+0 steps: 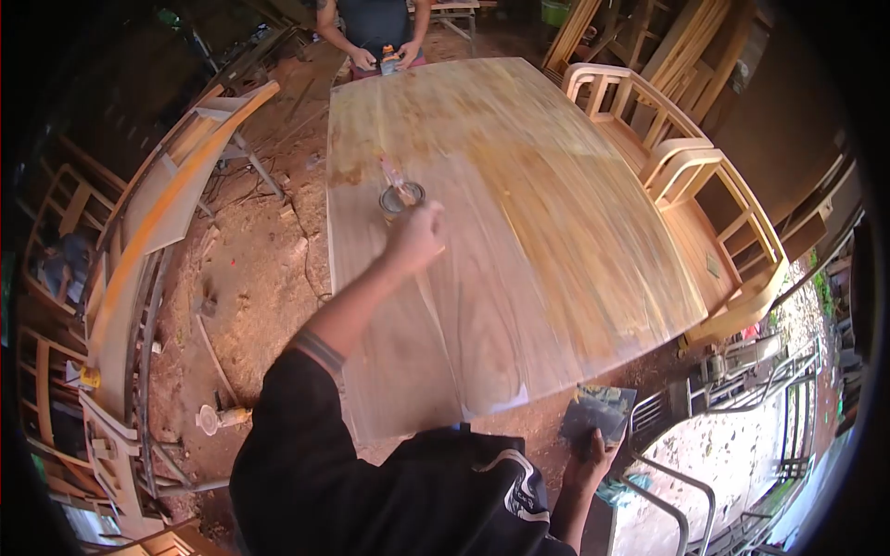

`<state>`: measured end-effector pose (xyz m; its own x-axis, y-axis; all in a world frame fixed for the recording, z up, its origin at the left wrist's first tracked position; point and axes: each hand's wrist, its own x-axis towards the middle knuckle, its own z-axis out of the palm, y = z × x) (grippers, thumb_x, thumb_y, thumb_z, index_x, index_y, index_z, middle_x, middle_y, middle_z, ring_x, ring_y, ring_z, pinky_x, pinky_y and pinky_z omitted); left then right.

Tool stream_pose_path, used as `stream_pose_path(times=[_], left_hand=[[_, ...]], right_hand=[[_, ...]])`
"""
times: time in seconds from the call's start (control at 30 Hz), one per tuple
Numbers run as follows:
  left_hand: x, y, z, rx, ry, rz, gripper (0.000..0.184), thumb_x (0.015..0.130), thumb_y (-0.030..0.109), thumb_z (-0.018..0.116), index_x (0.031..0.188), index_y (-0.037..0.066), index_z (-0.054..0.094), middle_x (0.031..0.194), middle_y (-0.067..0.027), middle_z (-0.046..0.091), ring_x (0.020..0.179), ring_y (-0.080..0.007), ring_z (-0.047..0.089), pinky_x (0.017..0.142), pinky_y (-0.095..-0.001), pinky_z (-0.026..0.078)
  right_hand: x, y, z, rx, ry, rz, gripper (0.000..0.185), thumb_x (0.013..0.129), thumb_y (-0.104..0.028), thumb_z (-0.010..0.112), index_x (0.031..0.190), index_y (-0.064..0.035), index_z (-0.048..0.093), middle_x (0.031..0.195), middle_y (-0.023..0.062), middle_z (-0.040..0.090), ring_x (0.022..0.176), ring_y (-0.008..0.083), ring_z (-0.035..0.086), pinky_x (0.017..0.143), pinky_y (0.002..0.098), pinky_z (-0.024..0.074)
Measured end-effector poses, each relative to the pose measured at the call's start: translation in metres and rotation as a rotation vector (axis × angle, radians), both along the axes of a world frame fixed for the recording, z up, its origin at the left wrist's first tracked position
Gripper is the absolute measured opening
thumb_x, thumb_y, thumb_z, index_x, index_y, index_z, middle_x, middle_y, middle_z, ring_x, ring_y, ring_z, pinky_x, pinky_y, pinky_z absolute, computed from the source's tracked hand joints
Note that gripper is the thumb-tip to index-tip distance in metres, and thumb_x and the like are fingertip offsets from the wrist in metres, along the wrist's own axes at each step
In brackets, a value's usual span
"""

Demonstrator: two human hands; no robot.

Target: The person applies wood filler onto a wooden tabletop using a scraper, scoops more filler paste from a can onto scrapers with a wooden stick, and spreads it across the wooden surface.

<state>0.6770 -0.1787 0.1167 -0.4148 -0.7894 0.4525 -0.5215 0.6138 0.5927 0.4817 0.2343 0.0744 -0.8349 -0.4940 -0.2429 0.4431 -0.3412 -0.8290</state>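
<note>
My left hand (pixel 417 241) reaches over the wooden tabletop (pixel 519 269), fingers curled closed beside a small round tin (pixel 402 198). Whether it touches the tin or pinches something small, I cannot tell. A paintbrush (pixel 391 174) leans in the tin, its handle pointing toward the far end. Down at the near right, off the table's edge, my right hand (pixel 598 456) grips a dark, flat, squarish board (pixel 596 412) with yellowish smears on it. The tabletop is wetter and more yellow at the far end and right, and paler and dull at the near left.
Another person (pixel 375 32) stands at the far end, holding a small orange-and-grey object (pixel 389 60). Wooden bench frames (pixel 695 185) line the right side. At left are a long curved wooden piece (pixel 176 199) on a stand and a power tool (pixel 222 417) on the dirt floor.
</note>
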Motion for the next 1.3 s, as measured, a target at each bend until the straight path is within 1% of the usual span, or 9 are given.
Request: stream_pose_path(times=[0.13, 0.17, 0.3, 0.5, 0.6, 0.7, 1.0, 1.13, 1.3], left_hand=[[0.018, -0.092, 0.019, 0.216, -0.375, 0.364, 0.046, 0.080, 0.033, 0.061, 0.105, -0.004, 0.049, 0.091, -0.0208, 0.062, 0.090, -0.0345, 0.060, 0.074, -0.0428, 0.048], [0.016, -0.102, 0.016, 0.275, -0.453, 0.382, 0.074, 0.077, 0.045, 0.062, 0.120, -0.009, 0.036, 0.094, -0.0239, 0.062, 0.093, -0.0347, 0.060, 0.076, -0.0420, 0.049], [0.011, -0.115, -0.023, 0.348, -0.619, 0.326, 0.099, 0.073, 0.043, 0.066, 0.133, -0.013, 0.009, 0.102, -0.0242, 0.060, 0.094, -0.0336, 0.060, 0.080, -0.0409, 0.048], [0.045, -0.130, -0.032, 0.654, -0.288, 0.296, 0.080, 0.071, 0.026, 0.065, 0.132, -0.007, 0.025, 0.110, -0.0284, 0.054, 0.099, -0.0375, 0.057, 0.085, -0.0415, 0.046], [0.059, -0.144, -0.040, 0.469, -0.552, 0.296, 0.061, 0.068, 0.025, 0.064, 0.119, -0.004, 0.045, 0.111, -0.0290, 0.052, 0.100, -0.0396, 0.056, 0.085, -0.0410, 0.047], [0.049, -0.147, -0.021, 0.498, -0.490, 0.343, 0.056, 0.068, 0.035, 0.068, 0.106, -0.004, 0.054, 0.112, -0.0287, 0.051, 0.101, -0.0392, 0.055, 0.085, -0.0390, 0.047], [-0.004, -0.150, -0.022, 0.450, -0.603, 0.373, 0.091, 0.054, 0.057, 0.075, 0.116, -0.004, 0.049, 0.119, -0.0267, 0.049, 0.110, -0.0431, 0.048, 0.092, -0.0557, 0.037], [-0.002, -0.140, -0.030, 0.463, -0.695, 0.378, 0.069, 0.055, 0.044, 0.076, 0.109, 0.004, 0.059, 0.124, -0.0219, 0.047, 0.114, -0.0415, 0.046, 0.092, -0.0576, 0.036], [0.018, -0.056, 0.030, 0.342, -0.674, 0.135, 0.046, 0.057, 0.040, 0.074, 0.086, 0.005, 0.067, 0.085, -0.0199, 0.064, 0.082, -0.0366, 0.062, 0.074, -0.0436, 0.051]], right_hand=[[0.023, -0.046, 0.015, 0.077, 0.072, 0.031, 0.059, 0.076, -0.001, 0.057, 0.130, -0.0033, 0.033, 0.113, 0.0115, 0.049, 0.102, 0.0226, 0.051, 0.091, 0.0352, 0.0409], [0.027, -0.054, 0.014, 0.090, 0.069, 0.049, 0.058, 0.076, -0.001, 0.057, 0.130, -0.0029, 0.033, 0.113, 0.0115, 0.050, 0.102, 0.0227, 0.051, 0.091, 0.0350, 0.0411], [0.034, -0.077, 0.021, 0.130, 0.062, 0.079, 0.057, 0.076, -0.001, 0.055, 0.129, -0.0024, 0.034, 0.111, 0.0119, 0.050, 0.102, 0.0236, 0.051, 0.090, 0.0347, 0.0418], [0.022, -0.093, 0.019, 0.166, 0.084, 0.093, 0.058, 0.074, -0.002, 0.056, 0.128, -0.0022, 0.034, 0.111, 0.0118, 0.050, 0.101, 0.0233, 0.052, 0.089, 0.0349, 0.0428], [0.018, -0.100, 0.020, 0.196, 0.099, 0.131, 0.058, 0.074, -0.004, 0.057, 0.127, -0.0016, 0.035, 0.110, 0.0116, 0.051, 0.101, 0.0226, 0.052, 0.088, 0.0340, 0.0425], [0.015, -0.105, 0.017, 0.147, 0.084, 0.163, 0.057, 0.074, -0.003, 0.057, 0.126, -0.0012, 0.036, 0.111, 0.0116, 0.051, 0.101, 0.0222, 0.052, 0.088, 0.0335, 0.0417], [0.005, -0.094, 0.013, 0.101, 0.126, 0.166, 0.055, 0.075, 0.003, 0.053, 0.128, -0.0029, 0.037, 0.110, 0.0108, 0.052, 0.100, 0.0222, 0.053, 0.088, 0.0335, 0.0418], [0.004, -0.090, 0.021, 0.104, 0.140, 0.189, 0.052, 0.076, -0.001, 0.052, 0.125, -0.0027, 0.038, 0.108, 0.0107, 0.052, 0.096, 0.0210, 0.053, 0.085, 0.0321, 0.0430], [-0.003, -0.084, 0.023, 0.019, 0.097, 0.229, 0.054, 0.074, -0.002, 0.055, 0.125, -0.0019, 0.038, 0.107, 0.0098, 0.052, 0.096, 0.0209, 0.052, 0.086, 0.0324, 0.0420]])
